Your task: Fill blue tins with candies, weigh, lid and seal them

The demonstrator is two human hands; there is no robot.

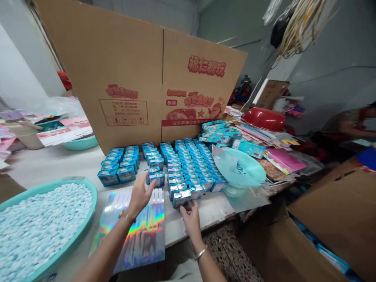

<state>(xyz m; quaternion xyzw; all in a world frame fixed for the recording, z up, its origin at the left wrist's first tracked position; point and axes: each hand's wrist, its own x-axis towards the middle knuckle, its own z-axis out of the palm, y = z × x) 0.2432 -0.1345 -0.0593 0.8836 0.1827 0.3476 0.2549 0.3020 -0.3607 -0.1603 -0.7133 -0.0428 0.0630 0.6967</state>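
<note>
Blue boxes (176, 164) are ranked in rows on the tabletop (44, 164); the nearest row's end box (182, 197) is touched by the right hand (190, 219), fingers loosely curled. Left hand (140, 194) is spread open beside another box (155, 177), above holographic sheets (141, 231). Teal basin (88, 203) of pellets lies left.

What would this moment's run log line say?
left hand: touching small blue box | right hand: on front-row blue boxes | holographic sheets under left arm

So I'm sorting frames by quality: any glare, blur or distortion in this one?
Head view: rainbow glare on the holographic sheet; wide-angle bending toward the edges, with the cardboard box leaning; the left hand and right hand are fairly sharp; the person at far right is soft.
</note>
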